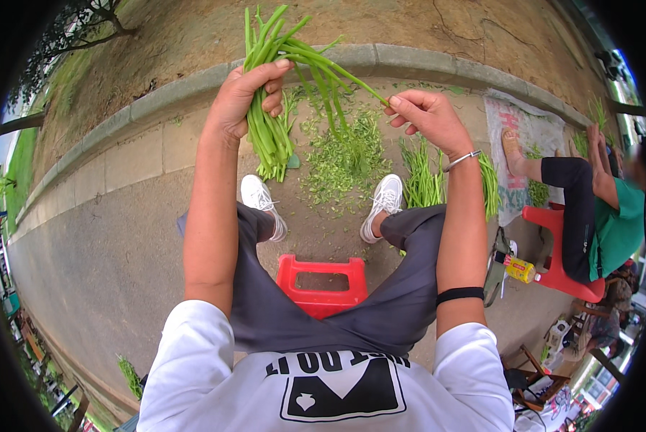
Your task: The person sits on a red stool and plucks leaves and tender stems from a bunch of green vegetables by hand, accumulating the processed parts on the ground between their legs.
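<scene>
My left hand (245, 98) is closed around a bunch of long green vegetable stems (269, 43), held up in front of me at arm's length. Several stems bend over from its top toward the right. At the tip of one of them, my right hand (425, 119) pinches the stem between thumb and fingers. Below the hands, on the pavement, lies a pile of chopped green leaves and scraps (337, 169). A bundle of green stems (271, 155) rests on the ground behind my left shoe, and another bundle (423, 180) lies near my right shoe.
I sit on a red plastic stool (321, 281). A kerb (416, 61) runs behind the greens, with bare soil beyond. At right, a person in a green top (620, 234) sits on a red stool (557, 245) beside a white sack (513, 144) and a yellow bottle (518, 269).
</scene>
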A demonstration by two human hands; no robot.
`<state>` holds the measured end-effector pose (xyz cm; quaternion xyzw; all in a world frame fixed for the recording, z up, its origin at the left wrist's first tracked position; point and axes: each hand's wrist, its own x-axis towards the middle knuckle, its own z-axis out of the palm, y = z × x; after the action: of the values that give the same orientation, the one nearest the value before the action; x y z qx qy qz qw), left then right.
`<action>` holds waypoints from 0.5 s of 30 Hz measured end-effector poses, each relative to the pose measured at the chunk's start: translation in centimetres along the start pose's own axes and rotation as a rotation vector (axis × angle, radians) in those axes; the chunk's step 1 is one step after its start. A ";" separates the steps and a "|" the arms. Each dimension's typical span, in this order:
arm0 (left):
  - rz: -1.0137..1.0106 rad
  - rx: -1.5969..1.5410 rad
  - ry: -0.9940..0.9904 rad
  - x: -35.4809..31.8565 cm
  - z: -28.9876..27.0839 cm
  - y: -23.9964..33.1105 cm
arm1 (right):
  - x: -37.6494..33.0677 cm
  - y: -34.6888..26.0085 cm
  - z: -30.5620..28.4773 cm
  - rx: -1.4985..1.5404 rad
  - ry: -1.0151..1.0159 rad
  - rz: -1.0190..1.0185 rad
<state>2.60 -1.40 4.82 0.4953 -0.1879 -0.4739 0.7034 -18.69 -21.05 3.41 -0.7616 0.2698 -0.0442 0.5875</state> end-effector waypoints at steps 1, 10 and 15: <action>0.004 0.010 0.003 0.1 0.0 0.0 | 0.1 0.0 0.0 -0.001 0.000 -0.015; 0.005 -0.018 -0.024 0.1 -0.3 0.0 | 1.1 0.4 1.1 -0.061 0.066 -0.154; 0.002 -0.046 -0.016 0.2 -0.5 0.0 | 2.2 0.2 0.4 0.196 0.318 -0.130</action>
<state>3.04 -1.26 4.52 0.4752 -0.1831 -0.4812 0.7135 -16.71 -21.71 2.55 -0.7001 0.3038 -0.2276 0.6048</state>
